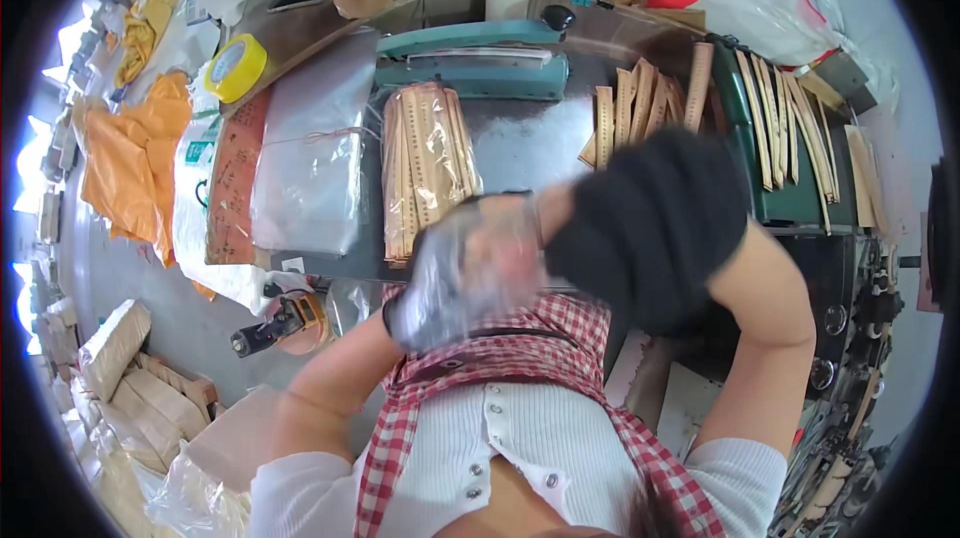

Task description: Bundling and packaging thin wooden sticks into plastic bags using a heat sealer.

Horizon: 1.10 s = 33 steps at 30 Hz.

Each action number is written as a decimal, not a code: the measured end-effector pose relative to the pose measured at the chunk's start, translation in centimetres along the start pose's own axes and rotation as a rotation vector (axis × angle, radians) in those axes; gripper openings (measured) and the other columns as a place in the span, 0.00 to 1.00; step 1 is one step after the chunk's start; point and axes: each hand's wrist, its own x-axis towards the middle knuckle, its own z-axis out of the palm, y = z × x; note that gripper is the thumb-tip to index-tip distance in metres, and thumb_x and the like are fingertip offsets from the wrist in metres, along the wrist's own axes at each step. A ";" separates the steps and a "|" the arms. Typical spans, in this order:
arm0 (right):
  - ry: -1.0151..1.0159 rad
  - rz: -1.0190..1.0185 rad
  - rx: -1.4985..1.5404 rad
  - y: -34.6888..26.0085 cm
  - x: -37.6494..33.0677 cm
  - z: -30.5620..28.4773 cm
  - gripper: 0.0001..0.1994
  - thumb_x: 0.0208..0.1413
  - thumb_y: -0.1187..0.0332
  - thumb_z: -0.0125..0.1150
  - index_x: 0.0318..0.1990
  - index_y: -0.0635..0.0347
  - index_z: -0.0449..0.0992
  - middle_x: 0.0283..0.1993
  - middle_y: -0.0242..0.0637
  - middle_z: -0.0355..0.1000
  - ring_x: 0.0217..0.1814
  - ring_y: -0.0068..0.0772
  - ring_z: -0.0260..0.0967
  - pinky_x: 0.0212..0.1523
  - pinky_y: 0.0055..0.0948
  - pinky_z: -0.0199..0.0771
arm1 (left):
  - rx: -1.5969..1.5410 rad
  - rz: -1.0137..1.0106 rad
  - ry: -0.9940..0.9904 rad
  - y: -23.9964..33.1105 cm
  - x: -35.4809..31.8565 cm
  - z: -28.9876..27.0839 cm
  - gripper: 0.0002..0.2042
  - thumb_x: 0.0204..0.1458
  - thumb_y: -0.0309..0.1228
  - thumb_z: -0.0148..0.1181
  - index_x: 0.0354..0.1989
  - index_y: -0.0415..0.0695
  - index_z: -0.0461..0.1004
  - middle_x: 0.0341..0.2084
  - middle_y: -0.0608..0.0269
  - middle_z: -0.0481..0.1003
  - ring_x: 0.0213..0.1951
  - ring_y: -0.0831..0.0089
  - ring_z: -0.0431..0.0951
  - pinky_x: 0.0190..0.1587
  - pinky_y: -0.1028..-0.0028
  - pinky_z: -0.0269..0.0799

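1. Nearest you, your left hand [432, 276] and right hand [513, 240] met in front of your body, apparently so that one could work against the other. Both were blurred. Thin, clear, crinkled plastic film [424, 314] showed at your left hand; whether your fingers pinched it or it merely lay over them, I could not tell. Your right hand's grip was likewise unreadable.

2. Just beyond your hands, left of middle on the dark worktop, lay the long bundle of flat tan strips in glossy clear plastic [432, 153]. Its ends pointed near and far, probably so that you could take it up without turning it. The strips looked slim, straight and closely stacked, with rows of small dark marks, and the wrapping threw back bright glare.

3. Left of the bundle, a flat stack of clear plastic sheets [310, 173] lay close by, likely for easy reach.

4. Farther right, loose tan strips [640, 106] lay fanned, and more slim tan strips [785, 128] rested across a dark green surface [742, 103], presumably spread to be picked singly.

5. Beyond the bundle, a long teal metal lever device with a black knob [470, 81] sat crosswise, seemingly to face you.
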 end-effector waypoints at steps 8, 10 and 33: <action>-0.110 1.096 0.181 9.4 -11.8 20.5 0.19 0.49 0.55 0.66 0.38 0.61 0.72 0.24 0.41 0.70 0.31 0.40 0.72 0.34 0.33 0.71 | -0.958 -0.770 0.129 -8.7 2.9 1.6 0.21 0.41 0.29 0.69 0.46 0.38 0.74 0.37 0.64 0.77 0.40 0.76 0.76 0.45 0.75 0.70; -0.117 1.279 0.475 8.8 -14.7 23.7 0.18 0.51 0.54 0.65 0.38 0.60 0.73 0.26 0.38 0.70 0.32 0.38 0.71 0.36 0.32 0.70 | -1.174 -0.855 0.092 -10.6 2.9 2.2 0.22 0.42 0.31 0.69 0.47 0.38 0.74 0.38 0.63 0.77 0.41 0.74 0.76 0.48 0.74 0.69; 0.058 0.739 0.234 2.3 -20.7 27.4 0.26 0.60 0.60 0.53 0.62 0.59 0.56 0.56 0.51 0.63 0.58 0.53 0.61 0.58 0.45 0.60 | -0.836 -0.953 0.126 -14.5 2.2 0.3 0.30 0.50 0.33 0.64 0.58 0.34 0.60 0.49 0.57 0.70 0.50 0.72 0.70 0.52 0.73 0.66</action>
